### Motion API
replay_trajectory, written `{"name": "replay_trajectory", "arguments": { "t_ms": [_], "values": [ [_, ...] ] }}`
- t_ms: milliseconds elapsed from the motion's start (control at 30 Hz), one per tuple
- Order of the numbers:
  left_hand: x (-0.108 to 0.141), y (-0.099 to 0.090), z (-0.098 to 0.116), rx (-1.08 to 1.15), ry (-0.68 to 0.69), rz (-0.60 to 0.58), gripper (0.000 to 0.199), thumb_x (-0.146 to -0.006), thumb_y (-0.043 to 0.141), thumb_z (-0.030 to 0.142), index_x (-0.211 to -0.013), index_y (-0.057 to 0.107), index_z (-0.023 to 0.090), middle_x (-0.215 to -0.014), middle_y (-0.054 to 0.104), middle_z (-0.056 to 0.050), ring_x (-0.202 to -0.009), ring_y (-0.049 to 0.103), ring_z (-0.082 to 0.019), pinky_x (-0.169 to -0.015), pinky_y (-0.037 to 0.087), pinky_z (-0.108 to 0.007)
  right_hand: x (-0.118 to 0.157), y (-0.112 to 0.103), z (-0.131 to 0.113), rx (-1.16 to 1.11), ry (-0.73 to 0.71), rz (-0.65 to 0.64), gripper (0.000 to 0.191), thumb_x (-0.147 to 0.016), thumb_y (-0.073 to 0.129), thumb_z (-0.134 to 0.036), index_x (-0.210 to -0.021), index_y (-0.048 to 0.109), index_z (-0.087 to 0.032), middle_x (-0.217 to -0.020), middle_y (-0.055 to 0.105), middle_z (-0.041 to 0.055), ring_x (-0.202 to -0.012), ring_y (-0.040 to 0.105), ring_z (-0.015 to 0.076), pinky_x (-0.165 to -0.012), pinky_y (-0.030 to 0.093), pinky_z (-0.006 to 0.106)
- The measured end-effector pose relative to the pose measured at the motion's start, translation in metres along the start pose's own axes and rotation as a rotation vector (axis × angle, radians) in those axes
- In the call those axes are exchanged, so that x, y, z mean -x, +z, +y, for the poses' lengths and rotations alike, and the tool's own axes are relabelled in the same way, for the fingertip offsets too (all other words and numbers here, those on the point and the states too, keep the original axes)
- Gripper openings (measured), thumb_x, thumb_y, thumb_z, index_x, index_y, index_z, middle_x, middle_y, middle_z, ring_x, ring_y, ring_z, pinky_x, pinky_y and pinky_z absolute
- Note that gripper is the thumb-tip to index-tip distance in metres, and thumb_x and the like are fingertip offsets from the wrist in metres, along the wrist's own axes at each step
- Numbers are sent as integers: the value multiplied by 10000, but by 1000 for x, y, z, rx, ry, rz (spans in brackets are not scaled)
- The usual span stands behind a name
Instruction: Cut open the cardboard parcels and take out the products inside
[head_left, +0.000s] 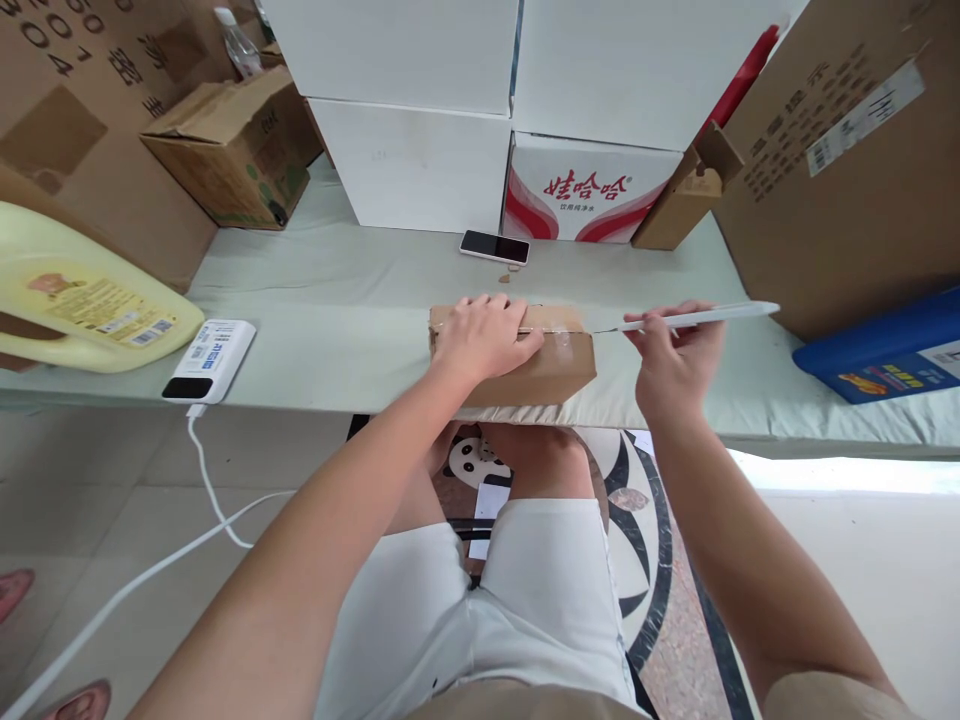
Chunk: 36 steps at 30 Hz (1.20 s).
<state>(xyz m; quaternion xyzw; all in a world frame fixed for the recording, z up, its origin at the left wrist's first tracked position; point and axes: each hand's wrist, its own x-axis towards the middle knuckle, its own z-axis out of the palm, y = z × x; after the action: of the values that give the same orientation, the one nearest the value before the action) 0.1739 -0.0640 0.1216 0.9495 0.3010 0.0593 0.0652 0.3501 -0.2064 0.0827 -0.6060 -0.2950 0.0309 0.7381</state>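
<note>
A small brown cardboard box (pixel 532 380) lies near the front edge of the covered table, with a strip of clear tape across its seam. My left hand (pixel 484 335) grips it from above, fingers over the top and thumb out to the right. In my right hand (pixel 679 360) is a slim white craft knife (pixel 720 314), pinched between thumb and fingers. Its thin tip points left and reaches the right end of the box's seam; whether it touches is too fine to tell.
Behind the box lies a phone (pixel 495 247), before stacked white cartons (pixel 427 160). To the left are a power bank (pixel 210 360) with a cable, a yellow jug (pixel 90 290) and an open carton (pixel 232 150). A blue container (pixel 892 345) and a large cardboard box (pixel 840 180) stand right.
</note>
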Motion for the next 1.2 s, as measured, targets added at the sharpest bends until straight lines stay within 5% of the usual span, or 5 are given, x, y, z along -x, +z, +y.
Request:
{"name": "replay_trajectory", "arguments": {
  "t_ms": [167,400,800,1033,1200],
  "values": [
    [-2,0,-1,3,3,-3,455,-1000,369,507,-1170,669,211,-1197,725,-121,-1105,662,-337,-945,471,-485,-12,-67,51,598,-107,155,207,-911,491,-431,-1015,492,-252,-1026,564,36,-985,619,182,-900,526,392],
    [-7,-4,-1,-2,-5,-23,429,-999,374,502,-1143,669,226,-1186,730,-105,-1104,667,-330,-971,486,-499,15,-103,84,1121,95,-215,381,-893,434,-251,-1150,707,-184,-1013,682,142,-1006,582,284,-965,424,458],
    [-19,-5,-32,-103,250,375,271,-831,599,396,-1003,684,204,-1142,713,-153,-1125,627,-368,-958,455,-514,31,-29,42,672,-95,-478,420,-985,417,-388,-1309,616,-211,-1312,676,139,-1229,625,260,-1040,507,455],
    [61,3,-33,122,-146,747,286,-876,543,319,-637,404,243,-542,413,20,-535,426,-177,-600,355,-337,76,14,-13,422,-412,-507,92,-963,543,-287,-967,622,-239,-1028,738,85,-1101,680,247,-962,544,417],
    [98,10,-24,261,-160,765,139,-865,580,352,-902,626,226,-940,666,-81,-915,628,-260,-869,501,-427,96,22,-27,455,-739,-724,137,-985,588,-302,-885,660,-241,-1083,767,42,-1130,658,210,-1118,423,413]
  ]
}}
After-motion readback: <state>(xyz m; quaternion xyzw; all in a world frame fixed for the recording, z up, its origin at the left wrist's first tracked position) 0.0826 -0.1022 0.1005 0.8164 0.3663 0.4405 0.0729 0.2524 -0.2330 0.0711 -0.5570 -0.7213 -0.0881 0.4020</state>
